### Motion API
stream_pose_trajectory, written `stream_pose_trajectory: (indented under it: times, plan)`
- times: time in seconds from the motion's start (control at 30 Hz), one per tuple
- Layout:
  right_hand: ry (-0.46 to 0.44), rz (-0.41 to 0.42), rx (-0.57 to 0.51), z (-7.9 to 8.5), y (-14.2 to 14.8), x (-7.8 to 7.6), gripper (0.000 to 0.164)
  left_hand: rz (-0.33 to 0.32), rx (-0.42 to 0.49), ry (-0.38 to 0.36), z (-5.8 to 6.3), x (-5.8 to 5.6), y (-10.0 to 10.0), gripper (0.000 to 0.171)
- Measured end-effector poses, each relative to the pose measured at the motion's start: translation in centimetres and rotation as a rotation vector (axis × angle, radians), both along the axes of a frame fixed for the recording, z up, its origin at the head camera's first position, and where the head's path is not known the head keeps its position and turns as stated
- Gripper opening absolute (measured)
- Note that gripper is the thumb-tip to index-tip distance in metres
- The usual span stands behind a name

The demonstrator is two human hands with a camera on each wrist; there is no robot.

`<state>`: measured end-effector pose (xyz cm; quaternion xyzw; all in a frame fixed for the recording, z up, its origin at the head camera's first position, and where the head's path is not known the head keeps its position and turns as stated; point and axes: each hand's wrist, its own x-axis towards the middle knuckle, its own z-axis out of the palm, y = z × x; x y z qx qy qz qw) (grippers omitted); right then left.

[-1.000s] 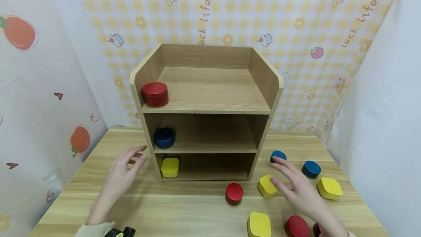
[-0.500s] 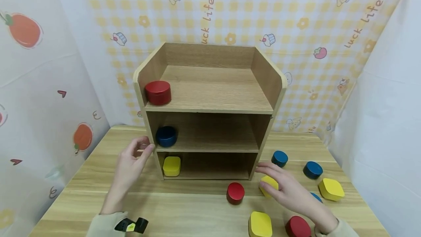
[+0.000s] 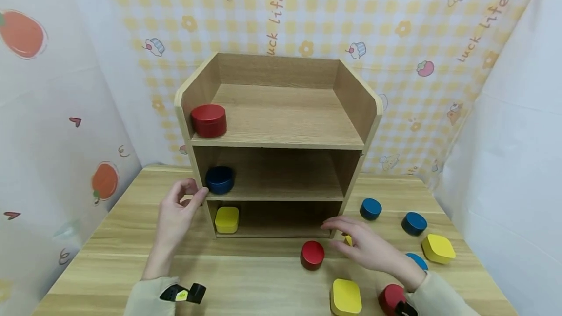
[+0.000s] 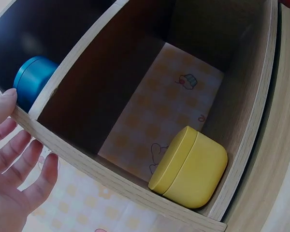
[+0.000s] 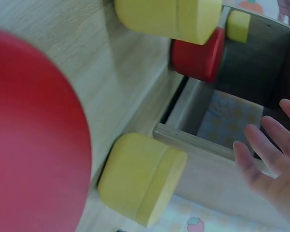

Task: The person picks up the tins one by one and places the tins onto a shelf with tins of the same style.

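A wooden three-level shelf [image 3: 281, 144] stands on the table. On its left side sit a red round tin [image 3: 209, 121] on top, a blue round tin [image 3: 220, 180] in the middle and a yellow rounded-square tin [image 3: 227, 220] at the bottom. My left hand [image 3: 174, 218] is at the left side panel, thumb by its front edge near the blue tin, fingers along the outside [image 4: 19, 169]. At the lower right corner of the shelf, my right hand [image 3: 366, 248] holds nothing, fingers extended. It partly covers a yellow tin [image 5: 140, 176].
Right of the shelf, blue tins [image 3: 371, 208] and a yellow tin [image 3: 439, 248] lie on the table [image 3: 246, 282]. Nearer the front are a red tin [image 3: 312, 255], another yellow tin [image 3: 346, 297] and a partly hidden red tin [image 3: 390, 298]. Patterned cloth [image 3: 307, 23] hangs behind.
My left hand has moved right to the shelf's side panel. My right hand has moved left from above the blue and yellow tins to the shelf's lower right corner.
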<state>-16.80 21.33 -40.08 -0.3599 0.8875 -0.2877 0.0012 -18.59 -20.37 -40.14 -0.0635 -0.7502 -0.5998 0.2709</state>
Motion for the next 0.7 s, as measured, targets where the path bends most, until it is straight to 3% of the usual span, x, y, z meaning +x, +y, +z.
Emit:
stream_pose_trajectory:
  times: [0.1,0.3,0.47,0.7]
  plan:
    - [-0.079,0.029,-0.030,-0.3,-0.2,-0.6,0.030,-0.025,0.002,-0.001,0.1,-0.3,0.2,0.022]
    - [-0.341,0.028,-0.106,-1.2,-1.0,-1.6,0.036,-0.030,0.040,-0.007,0.0,-0.4,0.5,0.020]
    - [-0.390,0.044,-0.097,-2.0,-2.1,-1.9,0.043,-0.013,0.025,-0.026,-0.1,-0.1,0.2,0.020]
    - [-0.422,0.028,0.048,-2.9,-3.5,-1.9,0.048,-0.010,0.009,-0.046,0.1,0.2,0.0,0.022]
